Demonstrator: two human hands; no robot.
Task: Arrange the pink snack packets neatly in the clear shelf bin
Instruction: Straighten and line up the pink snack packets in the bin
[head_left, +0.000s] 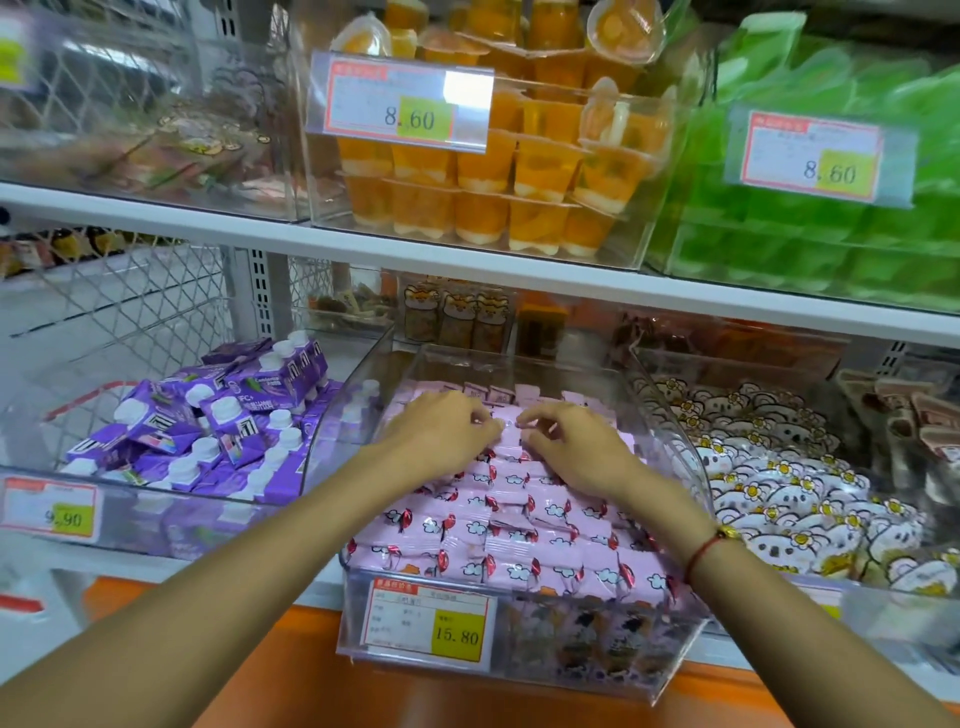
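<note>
Open bin top under shelf

this is a shop, at a snack aisle. white shelves carry rows of clear bins filled with packaged goods: orange jelly cups, green packs, purple drink cartons, pink snack packets and white flower-printed sweets. printed price tags clipped to the bin fronts read 8.60, 9.90 and 15.80. a wire mesh panel backs the shelving at the left.
</note>
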